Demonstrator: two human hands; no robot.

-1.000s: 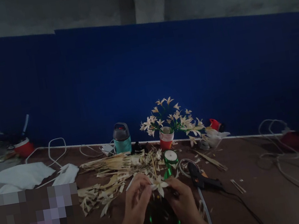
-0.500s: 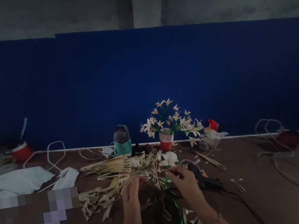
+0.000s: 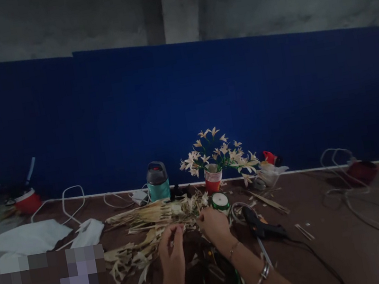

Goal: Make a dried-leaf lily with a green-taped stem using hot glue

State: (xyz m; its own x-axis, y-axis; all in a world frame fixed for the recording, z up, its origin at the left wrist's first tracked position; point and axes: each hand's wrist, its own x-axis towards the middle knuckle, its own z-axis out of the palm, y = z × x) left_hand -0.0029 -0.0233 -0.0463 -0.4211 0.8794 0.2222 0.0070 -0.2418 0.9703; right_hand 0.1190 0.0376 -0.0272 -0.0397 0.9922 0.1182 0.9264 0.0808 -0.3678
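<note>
My left hand [image 3: 173, 257] is low in front of the pile of dried husk strips [image 3: 150, 213], thumb and forefinger pinched together; what they hold is too small and dark to make out. My right hand [image 3: 215, 226] reaches farther forward, back of the hand up, with its curled fingertips at the pile's right edge. Whatever lies in those fingers is hidden. Just beyond it sits a roll of green tape [image 3: 220, 201] with a white top. A black glue gun [image 3: 264, 227] lies on its side to the right of my right hand.
Pale husk flowers [image 3: 225, 153] on green stems stand in a red and white cup [image 3: 213, 179] by the blue partition [image 3: 134, 112]. A teal lantern-like device [image 3: 158, 183] is left of it. White cloth [image 3: 28, 237] lies left. Cords run along the right, near two short sticks [image 3: 304, 232].
My right hand has moved forward and left to the husk pile, away from the green strip it was near. The tape roll now shows its green side. My left hand has shifted slightly right.
</note>
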